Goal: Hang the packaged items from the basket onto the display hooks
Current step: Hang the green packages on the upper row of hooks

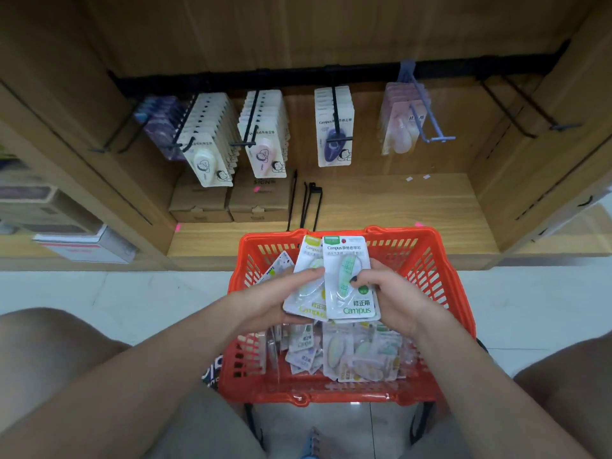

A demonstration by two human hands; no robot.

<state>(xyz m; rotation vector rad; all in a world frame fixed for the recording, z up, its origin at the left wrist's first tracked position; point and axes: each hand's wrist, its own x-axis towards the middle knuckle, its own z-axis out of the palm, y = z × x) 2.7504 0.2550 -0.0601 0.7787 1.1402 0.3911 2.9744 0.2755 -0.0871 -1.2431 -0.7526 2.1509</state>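
On the far left, hooks (109, 140) stick out from a black rail (298, 76) at the back of a wooden shelf (381, 200). Next come purple packs (160, 127), then a long row of white packs (207, 150) on one hook. Beside them hangs a row of pink packs (265, 144). Under these two rows sit two brown boxes (228, 202) on the shelf. Just right of the boxes, some loose black hooks (309, 205) lie on the wood.

In the middle, a row of packs with a dark blue shape (334, 127) hangs from the rail. Below it, on the floor, stands a red basket (427, 260). Many packs (347, 352) lie mixed up in the bottom of it.

Over the basket, the left hand (275, 299) holds a yellow-green pack (306, 283), with the fingers curled under it and the thumb on top. The right hand (394, 299) holds a green pack (349, 279) by its right edge, thumb on the front. The green pack lies partly over the yellow-green one, and the two touch.

Farther right, pale pink packs (400, 124) hang on a blue hook (427, 120). At the far right, bare black hooks (516, 107) stick out from the rail.
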